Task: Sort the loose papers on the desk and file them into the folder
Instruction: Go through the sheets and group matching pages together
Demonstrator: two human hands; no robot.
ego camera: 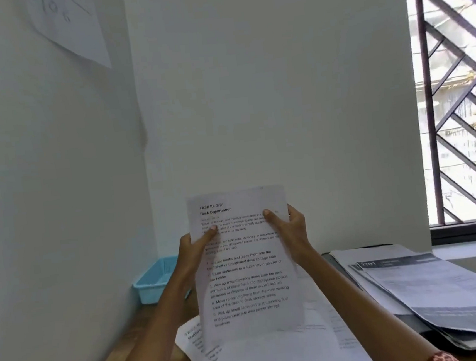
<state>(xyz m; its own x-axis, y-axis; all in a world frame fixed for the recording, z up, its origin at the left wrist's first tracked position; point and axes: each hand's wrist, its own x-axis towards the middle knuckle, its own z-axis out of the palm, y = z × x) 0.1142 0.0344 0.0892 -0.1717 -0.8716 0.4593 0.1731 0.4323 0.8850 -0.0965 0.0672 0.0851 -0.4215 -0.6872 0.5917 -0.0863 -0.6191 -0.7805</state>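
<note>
I hold a printed sheet (247, 269) upright in front of me, above the desk. My left hand (192, 247) pinches its left edge, thumb on the printed side. My right hand (289, 230) grips its right edge the same way. Under the sheet lie more loose papers (256, 353) on the wooden desk (149, 354). To the right an open dark folder (413, 323) lies flat with several printed pages (433, 286) stacked in it.
A light blue plastic tray (156, 278) stands in the far left corner against the wall. White walls close the desk at left and back. A barred window (458, 92) is at the right. A paper sheet (70, 24) hangs on the left wall.
</note>
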